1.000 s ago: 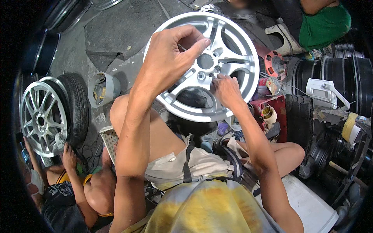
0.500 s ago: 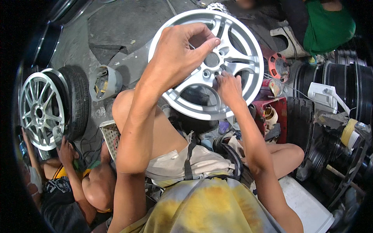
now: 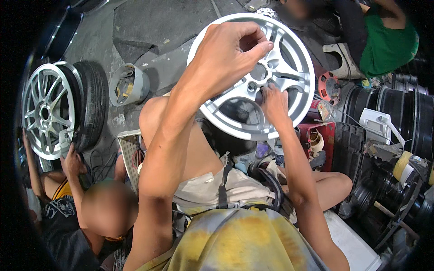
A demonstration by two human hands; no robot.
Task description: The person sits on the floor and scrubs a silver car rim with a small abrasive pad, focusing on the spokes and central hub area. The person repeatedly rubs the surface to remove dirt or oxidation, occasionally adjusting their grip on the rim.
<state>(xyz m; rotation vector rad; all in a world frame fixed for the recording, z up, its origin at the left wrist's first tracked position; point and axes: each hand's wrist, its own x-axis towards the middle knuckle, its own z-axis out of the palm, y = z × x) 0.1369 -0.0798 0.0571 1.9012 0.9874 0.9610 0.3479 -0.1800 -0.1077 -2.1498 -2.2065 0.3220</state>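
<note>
- Facing upward, the silver wheel is sitting toward 1 o'clock, perhaps for two-handed reach.
- Left hand is curling its grip overhead, contents untellable.
- Right hand is bunching, contents hidden.

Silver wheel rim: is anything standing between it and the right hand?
Nothing visible: the right hand is at the silver wheel rim, near its centre hole. The left hand hides part of the rim to the upper left, clear of the right hand.
</note>
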